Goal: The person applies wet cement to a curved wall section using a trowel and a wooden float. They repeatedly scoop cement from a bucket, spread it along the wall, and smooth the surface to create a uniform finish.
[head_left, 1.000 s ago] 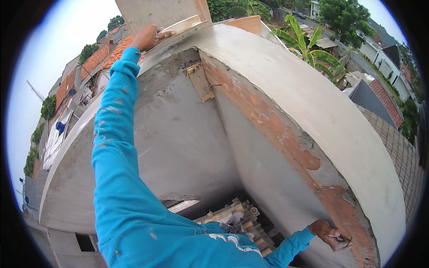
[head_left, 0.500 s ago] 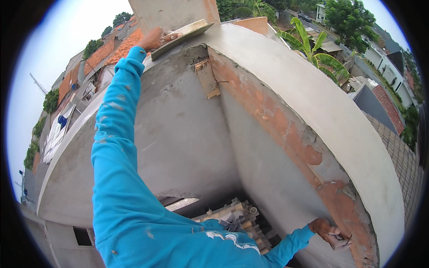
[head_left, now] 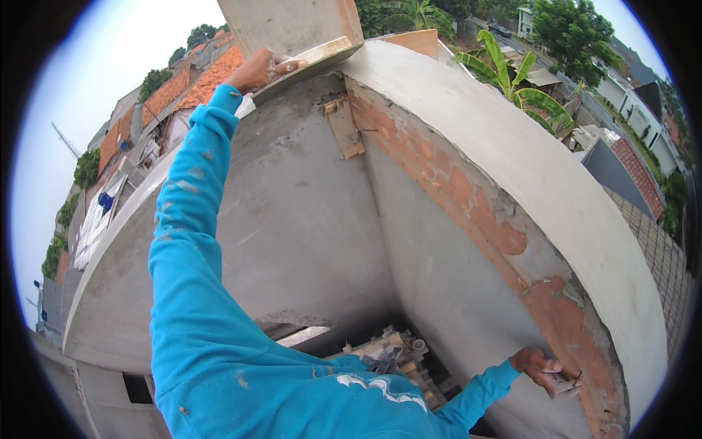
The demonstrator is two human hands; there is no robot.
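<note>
Outdoor high spot over rooftops. Smooth grey plastered inner wall [head_left: 307, 212] fills the middle; broad pale curved wall-top band [head_left: 526, 168] arcs from 12 round to 4 o'clock. Rough strip of exposed orange-red brick [head_left: 472, 201] runs along the band's inner edge, 12 to 4.

Left hand [head_left: 257, 71] at 11 o'clock, clenched on a long flat rectangular plastering float with a pale top face [head_left: 322, 57]. Float sits tilted between 11 and 12, far end up to the right, right by the foot of an upright flat grey concrete slab [head_left: 285, 25]. Whether its whole underside touches the wall: cannot tell.

Right hand [head_left: 545, 372] at 4 o'clock, fingers half curled, close against the brick strip. Thin dark metal rod [head_left: 580, 378] shows at its fingertips; cannot tell if gripped or just touched.

Both arms in bright blue long sleeves [head_left: 186, 212], left one splashed with grey mortar spots.

Short light-brown wooden board piece [head_left: 344, 129] in the wall corner at 12 o'clock, below the float. Jumbled stack of tan poles [head_left: 409, 358] down at 5 o'clock, partly hidden by the body. Small dark square opening [head_left: 137, 388] at 8.

Background: orange tiled roofs [head_left: 212, 77] between 10 and 11, grey lattice tower [head_left: 66, 139] between 9 and 10, green broad-leaved banana plant [head_left: 504, 73] between 1 and 2.
</note>
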